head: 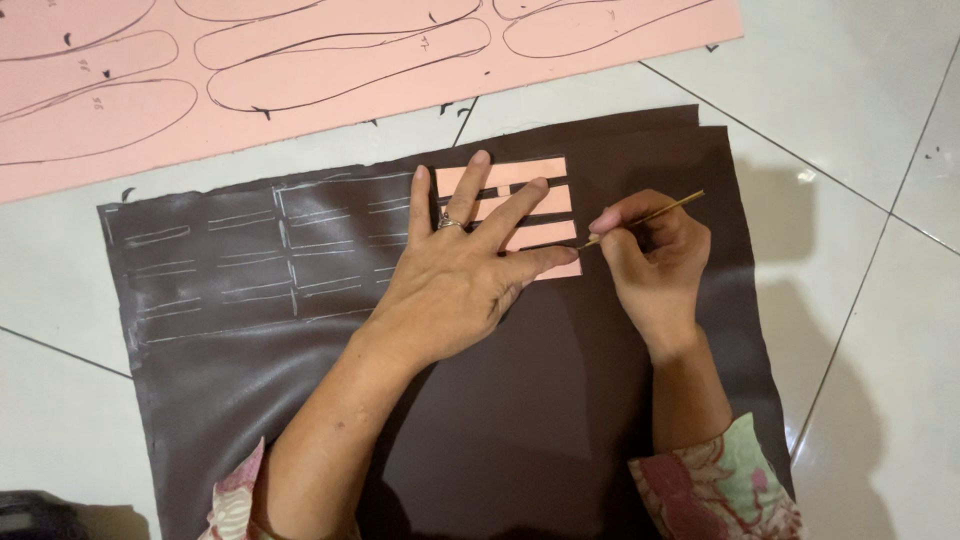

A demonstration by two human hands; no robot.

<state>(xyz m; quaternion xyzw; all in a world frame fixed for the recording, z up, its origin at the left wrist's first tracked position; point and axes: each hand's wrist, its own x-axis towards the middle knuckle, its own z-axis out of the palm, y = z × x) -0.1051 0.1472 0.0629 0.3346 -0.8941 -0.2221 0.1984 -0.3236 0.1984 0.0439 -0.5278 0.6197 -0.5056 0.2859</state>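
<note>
Tracing is the step in hand. The left hand [455, 275], fingers spread flat, pins a pink slotted template [520, 178] onto the brown sheet [520, 400] at centre frame, on the tiled floor [870, 300]. The right hand [650, 255] pinches a thin pen [650, 215], tip at the template's right edge (finished outlines lie to the left). Continuing likely calls for a steady template while the tip follows each slot.
</note>
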